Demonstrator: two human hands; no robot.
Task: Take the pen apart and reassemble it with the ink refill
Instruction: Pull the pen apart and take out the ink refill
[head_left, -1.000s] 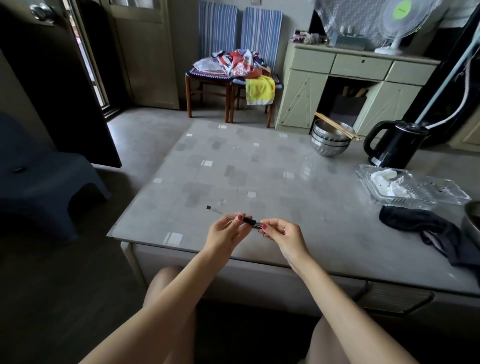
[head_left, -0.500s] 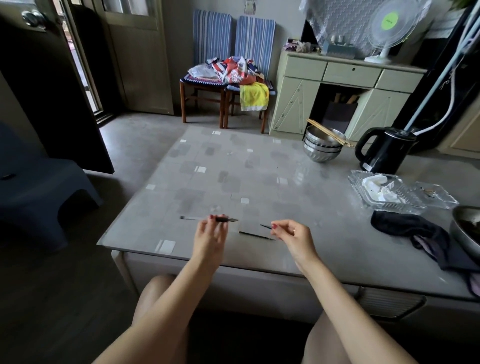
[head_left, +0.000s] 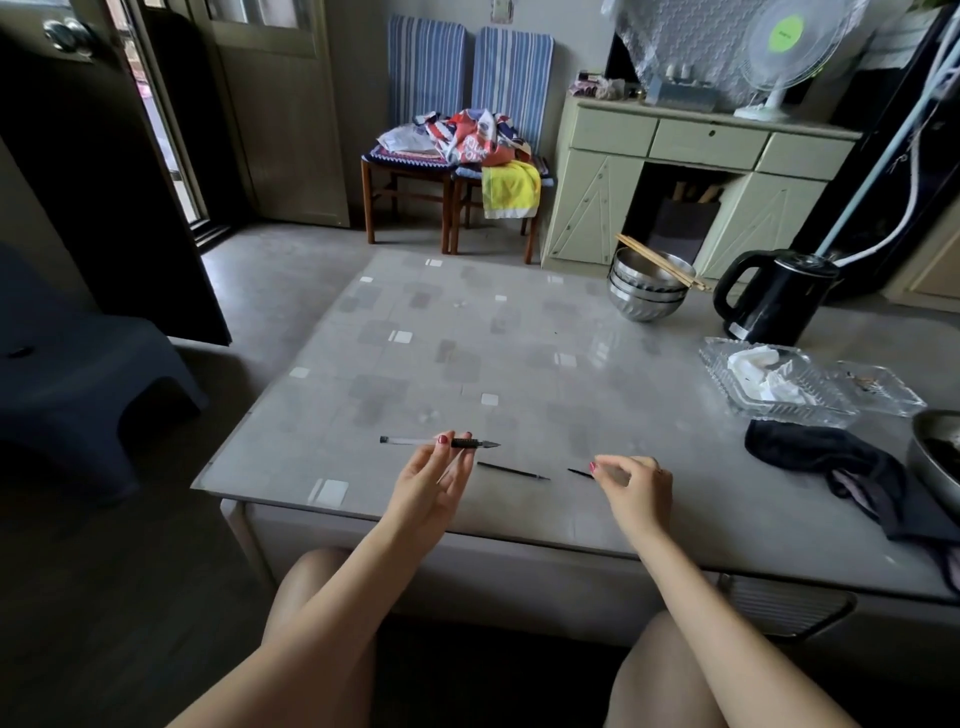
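Note:
My left hand (head_left: 434, 486) pinches the pen barrel (head_left: 415, 441) level above the table; the barrel is clear, with a black grip and a pointed tip facing right. A thin black ink refill (head_left: 511, 471) lies loose on the table (head_left: 519, 364) between my hands, just below the pen's tip. My right hand (head_left: 631, 488) hovers to the right of the refill with its fingertips pinched on a short thin black piece (head_left: 579, 472), most of which the fingers hide.
Stacked steel bowls (head_left: 647, 291) with chopsticks and a black kettle (head_left: 769, 301) stand at the back right. A glass tray (head_left: 774, 384) with crumpled tissue, a dark cloth (head_left: 831, 467) and a metal pot (head_left: 935, 457) crowd the right side. The table's near edge runs just below my hands.
My hands were together on the pen one second ago and have drawn apart. The thin refill now lies on the table, and the left hand carries the barrel off to the left.

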